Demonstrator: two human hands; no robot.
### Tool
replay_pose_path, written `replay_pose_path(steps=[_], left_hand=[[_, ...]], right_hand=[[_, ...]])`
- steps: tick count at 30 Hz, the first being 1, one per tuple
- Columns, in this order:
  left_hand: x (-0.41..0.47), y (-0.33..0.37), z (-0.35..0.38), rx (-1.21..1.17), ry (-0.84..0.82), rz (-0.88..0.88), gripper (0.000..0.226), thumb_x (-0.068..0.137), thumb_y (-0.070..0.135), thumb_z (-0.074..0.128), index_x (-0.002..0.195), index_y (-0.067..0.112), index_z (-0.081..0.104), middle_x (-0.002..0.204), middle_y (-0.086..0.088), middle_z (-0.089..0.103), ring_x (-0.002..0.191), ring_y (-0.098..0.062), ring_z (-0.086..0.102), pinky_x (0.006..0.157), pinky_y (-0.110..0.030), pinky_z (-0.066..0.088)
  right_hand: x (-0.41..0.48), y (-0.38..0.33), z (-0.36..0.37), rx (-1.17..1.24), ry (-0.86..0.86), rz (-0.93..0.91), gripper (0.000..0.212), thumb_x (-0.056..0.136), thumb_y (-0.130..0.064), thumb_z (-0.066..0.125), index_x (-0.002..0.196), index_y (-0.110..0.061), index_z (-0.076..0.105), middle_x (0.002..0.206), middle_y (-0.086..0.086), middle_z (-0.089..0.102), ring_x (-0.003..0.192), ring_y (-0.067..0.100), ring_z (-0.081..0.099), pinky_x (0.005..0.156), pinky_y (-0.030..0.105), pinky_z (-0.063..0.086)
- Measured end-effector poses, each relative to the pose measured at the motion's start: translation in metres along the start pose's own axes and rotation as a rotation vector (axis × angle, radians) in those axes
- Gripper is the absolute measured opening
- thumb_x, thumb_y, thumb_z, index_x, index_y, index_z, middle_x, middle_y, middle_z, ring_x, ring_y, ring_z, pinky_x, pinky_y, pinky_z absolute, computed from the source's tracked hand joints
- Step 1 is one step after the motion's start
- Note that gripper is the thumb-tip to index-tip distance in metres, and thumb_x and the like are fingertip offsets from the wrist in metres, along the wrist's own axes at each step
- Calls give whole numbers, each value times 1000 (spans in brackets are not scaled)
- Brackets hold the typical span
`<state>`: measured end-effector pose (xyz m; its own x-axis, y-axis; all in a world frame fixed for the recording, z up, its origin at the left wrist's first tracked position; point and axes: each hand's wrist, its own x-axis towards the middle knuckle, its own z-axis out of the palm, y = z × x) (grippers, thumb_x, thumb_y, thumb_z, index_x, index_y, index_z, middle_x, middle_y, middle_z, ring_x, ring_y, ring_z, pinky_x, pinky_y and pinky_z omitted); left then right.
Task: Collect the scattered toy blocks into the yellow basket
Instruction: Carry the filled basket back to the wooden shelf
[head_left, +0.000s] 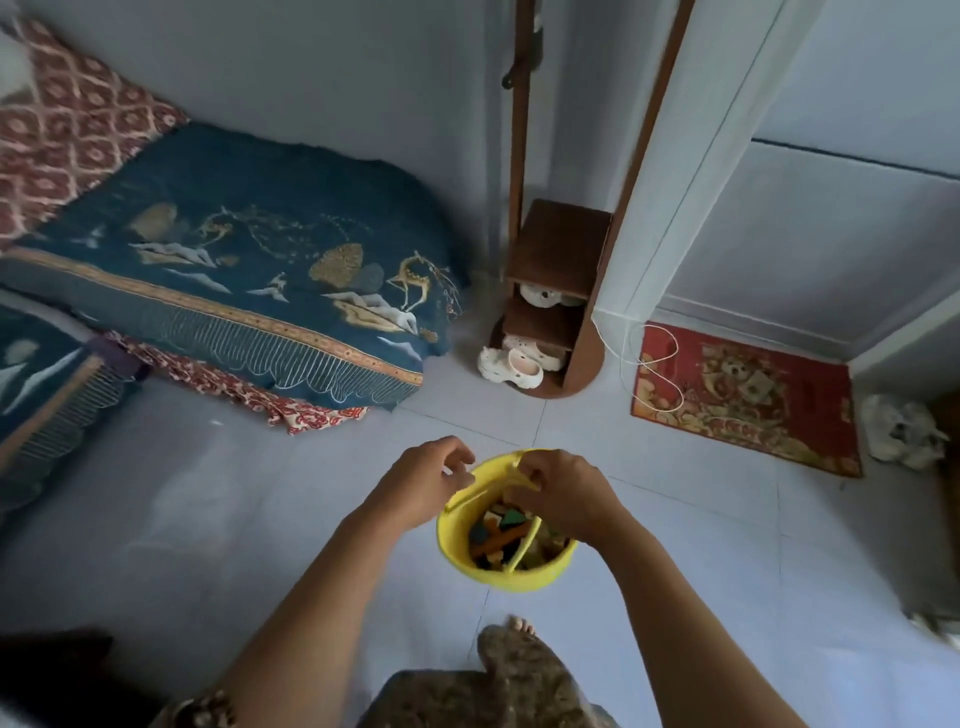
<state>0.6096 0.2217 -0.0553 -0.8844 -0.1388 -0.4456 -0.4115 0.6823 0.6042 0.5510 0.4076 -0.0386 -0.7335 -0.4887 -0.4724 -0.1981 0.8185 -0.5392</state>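
While the handle (465, 500) is pinched by curled fingers of the right hand (561, 496), those of the left hand (421, 483) are curled just left of the rim, hold unclear. Should the basket (511, 578), held near centre with blocks (506, 522) inside, be tilted, blocks could be spilled.

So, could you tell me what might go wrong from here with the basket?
The right hand holds the basket by a thin handle. Whether the left hand grips is unclear, so it may tilt and spill the blocks. A foot is close by, where falling blocks could land.
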Motion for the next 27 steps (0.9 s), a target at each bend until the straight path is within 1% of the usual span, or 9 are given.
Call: replay_pose_path(steps=[3,5,7,10,14,17,23,25,27], left_hand=[[19,-15,-2,-18,-30,-125,15,94,24,58,104,16,64,113,-1,67,106,-17,60,81,-24,43],[36,-21,-9,-54,-45,-198,12,94,21,57,101,15,65,113,-5,68,107,-20,62,83,-26,45],[54,-26,-15,-85,-64,-232,19,95,21,55,107,12,65,118,-7,66,106,-22,63,84,-29,47],[83,-33,-25,-77,-105,-259,24,96,22,52,114,10,63,121,-6,65,104,-21,64,79,-26,45],[133,-48,-44,-213,-175,-341,19,95,25,54,109,13,60,109,-8,68,86,-16,65,60,-19,47],[169,-59,-67,-373,-229,-430,18,96,26,55,106,11,58,109,-10,70,89,-22,70,64,-23,52],[238,-77,-123,-366,-271,-461,15,97,25,54,102,12,59,97,-5,69,78,-14,68,62,-22,51],[261,-76,-138,-346,-238,-449,15,96,23,53,103,11,59,94,-4,69,74,-12,67,58,-21,49],[283,-72,-152,-342,-217,-437,15,96,21,52,102,9,59,90,-4,68,69,-12,65,55,-21,46]], right_hand=[[29,5,-12,56,-5,58,33,85,-31,62,60,-26,40,67,-1,54,68,19,49,64,30,40],[53,6,-20,176,0,123,27,84,-28,62,62,-19,50,66,3,58,65,19,50,64,31,40],[75,4,-27,289,33,176,25,83,-25,62,66,-7,55,61,8,56,57,19,50,60,31,39],[106,-3,-35,316,34,209,23,82,-27,64,68,-10,55,59,8,53,48,15,49,54,29,39],[151,-15,-52,356,99,241,27,82,-26,66,68,-5,57,57,6,51,54,19,47,58,31,39],[183,-26,-69,387,163,265,29,84,-25,67,76,2,62,62,7,53,60,19,48,60,31,38],[244,-51,-102,308,229,234,11,86,-28,66,82,-17,67,74,1,59,75,22,57,68,29,45],[262,-57,-116,322,246,226,8,86,-26,67,90,-20,70,79,2,61,75,21,60,62,25,45],[281,-63,-132,315,250,234,14,87,-25,68,99,-18,71,81,2,61,71,16,59,54,20,41]])
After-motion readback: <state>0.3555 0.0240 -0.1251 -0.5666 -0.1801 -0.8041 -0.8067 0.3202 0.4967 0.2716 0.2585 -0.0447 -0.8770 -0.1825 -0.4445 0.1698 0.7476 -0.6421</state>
